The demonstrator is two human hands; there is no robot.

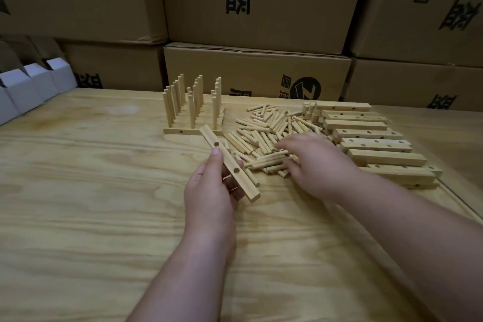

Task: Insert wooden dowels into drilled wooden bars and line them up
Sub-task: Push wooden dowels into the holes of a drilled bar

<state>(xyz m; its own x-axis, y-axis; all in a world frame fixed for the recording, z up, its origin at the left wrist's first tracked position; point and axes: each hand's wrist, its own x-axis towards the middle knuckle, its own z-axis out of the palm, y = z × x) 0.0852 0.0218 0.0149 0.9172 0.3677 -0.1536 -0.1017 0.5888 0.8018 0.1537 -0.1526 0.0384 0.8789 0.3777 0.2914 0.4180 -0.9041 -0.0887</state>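
Left hand point(211, 188): thumb on top, fingers curled beneath, gripping a drilled bar point(230, 163) held at a slant above the table point(78, 191); two holes show on its upper face. Right hand point(317, 165): palm down over the loose dowel pile point(264, 138), fingers bent into the dowels; cannot tell if any is actually pinched.

Just behind the held bar, finished bars point(194, 129) stand in a row with dowels upright, three columns of pegs. Right of the pile, a stack of undrilled-looking and drilled bars point(376, 144), holes visible on several.

Writing: cardboard boxes point(256, 2) behind the table carry large black Chinese characters, upside down; "公司" is legible. A round black logo point(305, 89) sits on the lower middle box.

White cartons point(28, 86) at far left edge. Table's right edge runs close beside the bar stack. Broad bare wood lies left and near.
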